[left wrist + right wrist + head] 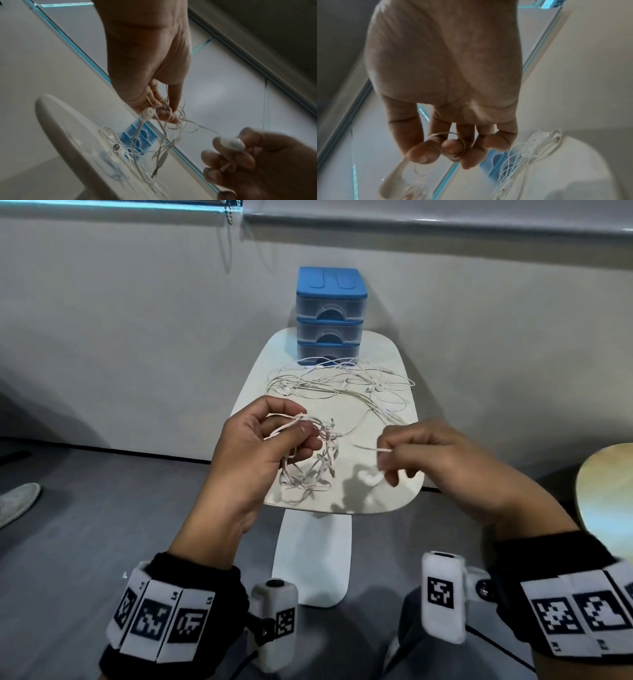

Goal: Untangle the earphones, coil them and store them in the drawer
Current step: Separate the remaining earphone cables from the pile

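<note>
Untangling step, early: left hand (260,440) pinches the knotted clump of thin white wired earphones (308,460) just above the small white rounded table (404,491); right hand (442,460) pinches one freed strand with its white earbud (368,479) dangling. More loose white cable (342,385) lies toward the blue three-drawer plastic organiser (330,314), drawers closed. Next: probably draw the strand clear of the knot. No readable brand; only black-and-white coded wristbands (161,621).

Dim, soft overhead light drops blurry hand shadows on the small white rounded side table (394,484) near its front edge; head view bows at edges, both wrist views murky, grainy, motion-smeared.
</note>
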### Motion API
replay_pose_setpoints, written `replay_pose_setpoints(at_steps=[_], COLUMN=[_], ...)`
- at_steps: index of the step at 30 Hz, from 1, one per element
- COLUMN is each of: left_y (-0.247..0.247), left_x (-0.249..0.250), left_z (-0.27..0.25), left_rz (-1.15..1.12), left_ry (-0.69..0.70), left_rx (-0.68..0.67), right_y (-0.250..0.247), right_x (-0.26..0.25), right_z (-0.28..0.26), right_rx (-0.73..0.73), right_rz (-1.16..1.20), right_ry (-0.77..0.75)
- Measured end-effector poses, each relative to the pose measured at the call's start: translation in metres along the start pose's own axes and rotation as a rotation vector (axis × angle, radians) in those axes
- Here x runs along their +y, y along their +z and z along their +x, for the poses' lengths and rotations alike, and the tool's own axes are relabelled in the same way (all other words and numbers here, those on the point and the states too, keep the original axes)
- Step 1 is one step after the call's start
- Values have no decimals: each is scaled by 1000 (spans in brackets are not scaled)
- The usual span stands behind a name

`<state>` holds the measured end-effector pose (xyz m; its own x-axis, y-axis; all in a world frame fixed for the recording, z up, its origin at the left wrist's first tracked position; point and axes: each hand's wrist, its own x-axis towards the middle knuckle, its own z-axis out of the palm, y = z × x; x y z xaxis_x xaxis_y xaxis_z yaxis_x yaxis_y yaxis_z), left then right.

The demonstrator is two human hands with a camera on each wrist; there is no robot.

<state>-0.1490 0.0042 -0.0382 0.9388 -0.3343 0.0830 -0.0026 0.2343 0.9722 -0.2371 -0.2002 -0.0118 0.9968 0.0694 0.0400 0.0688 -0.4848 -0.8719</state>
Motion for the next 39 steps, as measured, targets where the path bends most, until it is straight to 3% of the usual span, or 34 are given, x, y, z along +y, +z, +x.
replay_pose_setpoints(at_steps=[5, 8, 13, 17, 27, 32, 36, 39], left_y=[-3, 1, 5, 7, 3, 1, 7, 10], left_x=[-4, -6, -7, -6, -7, -12, -12, -13], left_z=[1, 1, 1, -1, -5, -3, -1, 0], left_rz=[33, 61, 59, 56, 96, 130, 124, 128], left_ry=[-36, -34, -5, 8, 20, 78, 90, 92], left_rx=[4, -2, -38, -70, -166, -214, -214, -211], right_y=[-16, -18, 1, 22, 44, 46, 37, 31], right_x=[10, 2, -8, -8, -12, -7, -4, -5], right_z=[-12, -19, -17, -10, 5, 4, 4, 1], right_rx=[183, 123, -80, -117, 61, 156, 148, 31], right_rz=[6, 29, 41, 60, 15, -45, -65, -33], right_ry=[5, -15, 90, 149, 121, 33, 1, -24])
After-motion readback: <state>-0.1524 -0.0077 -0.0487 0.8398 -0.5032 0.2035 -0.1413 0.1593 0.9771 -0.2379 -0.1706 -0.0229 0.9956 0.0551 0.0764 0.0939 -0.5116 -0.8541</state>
